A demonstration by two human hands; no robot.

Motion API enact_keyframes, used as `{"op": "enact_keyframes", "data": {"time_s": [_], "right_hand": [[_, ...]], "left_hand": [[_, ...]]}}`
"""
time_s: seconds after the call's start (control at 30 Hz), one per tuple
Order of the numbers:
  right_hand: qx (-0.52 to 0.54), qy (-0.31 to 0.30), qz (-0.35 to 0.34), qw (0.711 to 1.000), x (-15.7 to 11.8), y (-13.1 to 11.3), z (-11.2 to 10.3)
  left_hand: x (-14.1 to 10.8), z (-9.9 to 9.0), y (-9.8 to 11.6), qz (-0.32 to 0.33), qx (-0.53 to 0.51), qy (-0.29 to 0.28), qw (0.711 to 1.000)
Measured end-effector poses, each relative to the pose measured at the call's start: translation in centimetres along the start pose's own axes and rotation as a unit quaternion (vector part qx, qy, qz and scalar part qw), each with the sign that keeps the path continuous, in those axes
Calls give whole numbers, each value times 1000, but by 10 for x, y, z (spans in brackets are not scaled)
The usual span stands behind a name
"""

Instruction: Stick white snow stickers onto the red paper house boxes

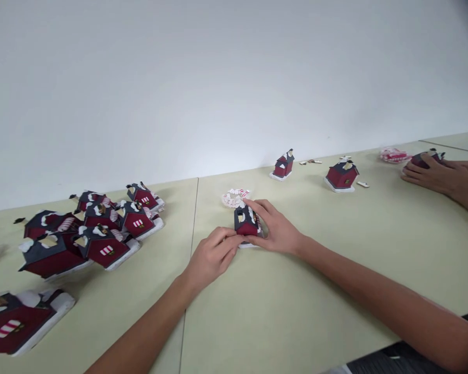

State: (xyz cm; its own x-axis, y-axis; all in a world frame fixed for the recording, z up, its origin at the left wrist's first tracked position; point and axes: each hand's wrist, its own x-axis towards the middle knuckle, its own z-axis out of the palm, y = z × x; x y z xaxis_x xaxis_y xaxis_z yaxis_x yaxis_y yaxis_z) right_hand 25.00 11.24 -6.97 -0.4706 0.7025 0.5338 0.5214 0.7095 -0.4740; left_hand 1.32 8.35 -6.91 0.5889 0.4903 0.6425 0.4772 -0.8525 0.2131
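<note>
A small dark red house (245, 227) with a dark roof and white base stands on the pale table (296, 311) in front of me. My left hand (214, 254) touches its lower front left corner with fingers pressed together. My right hand (275, 227) wraps round its right side, the thumb low at the front and the fingers up by the roof; it holds the house. Just behind the house lies a clump of small white pieces with red stripes (234, 197).
Several finished-looking red houses (109, 249) crowd the left side, one more (19, 322) nearer. Two houses (283, 166) (342, 175) stand at the back right beside small loose pieces (362, 184). Another person's hands (437, 174) hold a house near a red-and-white bag (393, 155).
</note>
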Motion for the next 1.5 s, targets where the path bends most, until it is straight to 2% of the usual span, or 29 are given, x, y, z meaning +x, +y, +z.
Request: {"op": "enact_keyframes", "data": {"time_s": [0.2,0.37,0.47,0.7,0.8,0.9,0.97,1.23,1.5], "right_hand": [[17,-12,35,999,-3,-8,1],[28,0,25,999,-3,-8,4],[2,3,5,1000,-3,-6,5],[-68,24,-14,997,-3,-4,5],[-63,24,-10,998,-3,-3,7],[-62,25,1,998,-3,-4,8],[-64,28,2,998,-3,-5,9],[-58,48,26,997,-2,-8,10],[-55,56,38,996,-2,-8,10]], "left_hand": [[-1,5,3,-41,-53,15,998],[0,4,2,-76,-67,10,995],[0,3,-1,-100,-80,12,992],[2,0,-7,-99,-112,10,989],[5,0,-5,-168,-144,-10,975],[8,0,-3,-242,-205,-20,948],[8,1,-2,-268,-245,-17,932],[10,2,-3,-300,-311,-4,902],[11,1,-3,-312,-318,4,895]]}}
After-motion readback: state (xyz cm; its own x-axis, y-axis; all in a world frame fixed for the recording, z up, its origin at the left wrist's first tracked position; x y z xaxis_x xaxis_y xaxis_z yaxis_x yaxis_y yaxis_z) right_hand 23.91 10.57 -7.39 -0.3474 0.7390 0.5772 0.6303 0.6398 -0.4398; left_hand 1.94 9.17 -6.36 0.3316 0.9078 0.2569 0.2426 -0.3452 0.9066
